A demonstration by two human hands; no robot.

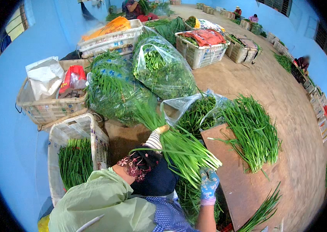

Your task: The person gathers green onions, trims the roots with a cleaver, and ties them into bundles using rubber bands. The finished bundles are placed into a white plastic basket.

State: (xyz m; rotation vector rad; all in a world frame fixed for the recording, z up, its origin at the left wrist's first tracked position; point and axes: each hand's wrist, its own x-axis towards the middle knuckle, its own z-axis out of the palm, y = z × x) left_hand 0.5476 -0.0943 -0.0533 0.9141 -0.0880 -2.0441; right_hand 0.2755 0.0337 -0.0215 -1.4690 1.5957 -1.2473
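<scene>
A loose bunch of garlic chives (185, 148) slants across my lap, leaves up and left, pale stem ends down and right. My left hand (157, 135), in a striped glove with yellowish fingers, is closed around its middle. At the pale ends is my right hand (209, 181), in a blue flowered glove. Its fingertips touch the lowest stems, but their grip is partly hidden. To the right, a large pile of chives (252, 133) rests on a brown board (224, 174). More loose greens (189, 197) lie below the bunch, beside my knee.
A white plastic crate (99, 142) with chives stands at my left. Behind it, another crate (50, 107) holds bags. Filled clear plastic bags (163, 75) and an open bag (178, 107) of greens lie ahead. A small chive bunch (260, 211) is at lower right. Several people sit farther off.
</scene>
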